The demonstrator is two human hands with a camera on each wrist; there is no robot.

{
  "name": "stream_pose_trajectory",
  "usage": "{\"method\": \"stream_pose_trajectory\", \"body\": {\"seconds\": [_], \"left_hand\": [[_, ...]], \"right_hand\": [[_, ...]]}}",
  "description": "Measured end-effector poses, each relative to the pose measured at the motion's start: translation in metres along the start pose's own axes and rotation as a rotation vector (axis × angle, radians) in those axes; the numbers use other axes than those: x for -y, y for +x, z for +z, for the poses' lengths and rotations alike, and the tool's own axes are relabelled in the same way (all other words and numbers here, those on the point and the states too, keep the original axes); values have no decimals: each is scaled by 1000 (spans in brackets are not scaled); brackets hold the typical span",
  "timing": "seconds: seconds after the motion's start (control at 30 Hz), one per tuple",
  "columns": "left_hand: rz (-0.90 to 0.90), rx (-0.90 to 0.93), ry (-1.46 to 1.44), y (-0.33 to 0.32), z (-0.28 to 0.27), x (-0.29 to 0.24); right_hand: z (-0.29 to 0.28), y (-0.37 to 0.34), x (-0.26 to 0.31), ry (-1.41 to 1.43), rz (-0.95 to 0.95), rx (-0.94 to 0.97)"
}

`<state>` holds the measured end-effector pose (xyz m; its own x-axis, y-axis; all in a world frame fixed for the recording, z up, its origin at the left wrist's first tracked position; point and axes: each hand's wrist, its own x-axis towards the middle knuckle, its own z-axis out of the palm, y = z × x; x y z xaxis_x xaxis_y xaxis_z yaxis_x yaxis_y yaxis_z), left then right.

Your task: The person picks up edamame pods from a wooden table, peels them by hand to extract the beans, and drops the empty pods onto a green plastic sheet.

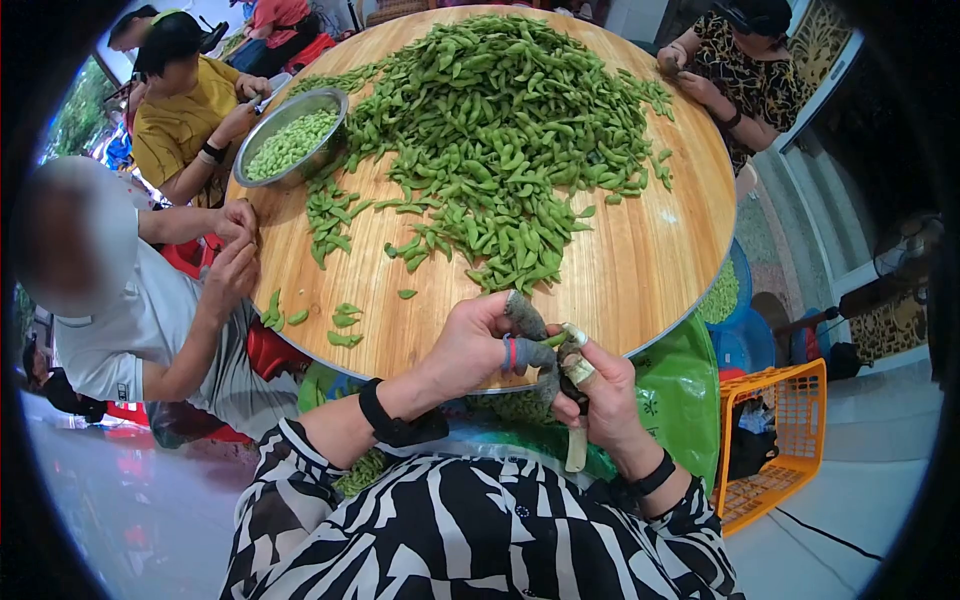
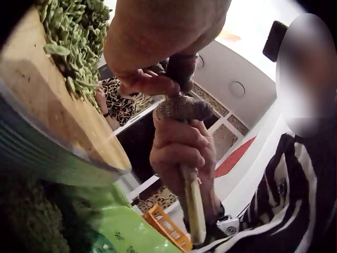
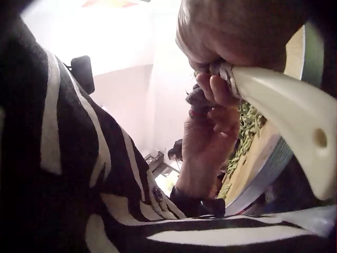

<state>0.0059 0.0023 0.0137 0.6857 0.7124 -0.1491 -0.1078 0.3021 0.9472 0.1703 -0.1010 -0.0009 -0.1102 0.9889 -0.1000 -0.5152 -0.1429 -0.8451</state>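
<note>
My left hand [image 1: 462, 348], with grey covers on its fingertips, pinches a green soybean pod [image 1: 554, 340] just over the table's near edge. Close against it, my right hand [image 1: 610, 398] grips a tool with a pale handle. Its thumb is wrapped in white and brown covering. The pale handle [image 3: 295, 110] is curved with a hole near its end, and sticks out below the fist in the left wrist view; the tool's working end is hidden by the fingers. Ahead, a large heap of soybean pods [image 1: 500, 110] covers much of the round wooden table [image 1: 660, 270].
A metal bowl [image 1: 340, 108] of shelled beans stands at the table's left edge. People sit working at the left and far right. On the right are blue basins [image 1: 745, 345] and an orange crate [image 1: 800, 460]. A green sack [image 1: 680, 390] lies below the near edge.
</note>
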Motion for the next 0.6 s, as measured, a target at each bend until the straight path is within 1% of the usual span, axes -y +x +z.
{"method": "stream_pose_trajectory", "body": {"seconds": [0.03, 0.07, 0.1, 0.13, 0.17, 0.2, 0.23, 0.27, 0.33, 0.37, 0.43, 0.47, 0.53, 0.57, 0.6], "left_hand": [[-38, -2, -93, 0, 1, 0], [-39, -1, -94, 0, -1, 1], [-141, 117, -295, 1, -4, 4], [-243, 234, -496, 2, -8, 6], [-242, 233, -497, 4, -10, 9], [-274, 272, -554, 5, -12, 12], [-306, 313, -612, 5, -12, 14], [-306, 312, -612, 6, -10, 14], [24, 93, 34, 6, -1, 9], [22, 92, 33, 6, -3, 4], [611, 172, 908, 4, -10, -7], [606, 171, 908, 2, -9, -8], [864, 143, 1156, 1, -7, -10], [864, 144, 1158, 0, -6, -10], [874, 95, 1179, -1, -4, -8]], "right_hand": [[0, 0, 0, 1, 0, -3], [0, 0, 1, 72, 25, 2], [0, 0, 1, 143, 49, 8], [0, -1, 2, 142, 50, 8], [0, -1, 3, 198, 85, -1], [0, -1, 3, 255, 121, -10], [-2, -1, 3, 255, 121, -9], [-7, 0, 3, 276, 147, -12], [-12, 1, 1, 299, 172, -16], [-14, 0, -1, 331, 174, -4], [-15, -1, -3, 365, 183, 10], [-15, 0, -3, 385, 209, 14], [-17, 2, -5, 405, 231, 20], [-19, 3, -7, 437, 228, 50], [-20, 4, -9, 469, 225, 79]]}}
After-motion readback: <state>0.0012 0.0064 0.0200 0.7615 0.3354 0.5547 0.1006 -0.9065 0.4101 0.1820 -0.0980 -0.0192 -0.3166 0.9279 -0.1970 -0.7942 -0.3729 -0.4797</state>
